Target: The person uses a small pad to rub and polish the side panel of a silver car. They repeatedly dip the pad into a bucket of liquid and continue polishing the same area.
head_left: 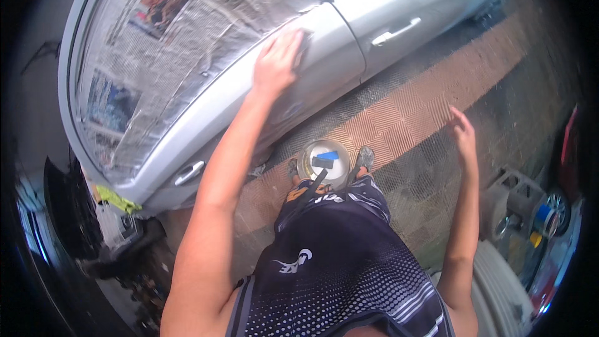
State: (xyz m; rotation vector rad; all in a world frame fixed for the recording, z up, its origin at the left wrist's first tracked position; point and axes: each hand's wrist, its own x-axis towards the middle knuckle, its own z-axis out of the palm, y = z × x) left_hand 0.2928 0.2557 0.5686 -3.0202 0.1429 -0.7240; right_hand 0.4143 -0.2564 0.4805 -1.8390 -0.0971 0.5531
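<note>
Against smooth door metal, the left hand holds a block

Head view. Worn on the person's head, the left of two side-by-side fisheye cameras is looking steeply down and forward. The dark shirt is filling the near foreground at bottom centre; the patterned floor is lying farther below, and the silver car is curving across the upper left. Dark corners are bounding the wide, rounded field.
</note>
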